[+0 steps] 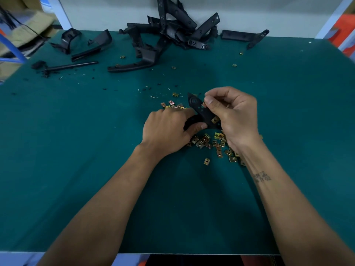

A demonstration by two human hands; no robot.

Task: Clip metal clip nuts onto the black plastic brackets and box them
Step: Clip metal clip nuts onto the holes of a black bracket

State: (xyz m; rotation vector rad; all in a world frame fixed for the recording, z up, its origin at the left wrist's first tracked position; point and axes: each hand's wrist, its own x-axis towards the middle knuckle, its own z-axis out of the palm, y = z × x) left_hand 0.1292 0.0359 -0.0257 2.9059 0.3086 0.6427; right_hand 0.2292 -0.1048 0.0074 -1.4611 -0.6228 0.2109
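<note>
Gripping the flat black plastic bracket (201,112) with your left hand (169,129) curled round its near end, you've got its long axis running diagonally, tip pointing away and slightly left. Your right hand (232,114) pinches a small gold metal clip nut (204,105) against its edge. Loose brass-coloured clip nuts (213,144) sit under both hands on the green table mat (76,150).

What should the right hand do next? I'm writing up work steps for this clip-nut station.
Probably push the clip nut it pinches onto the edge of the black bracket, by the small holes there. The left hand already grips the bracket's lower end, steadying it above the loose clip nuts on the green mat. One nut seems already clipped on lower down, so this looks like the next spot.
</note>
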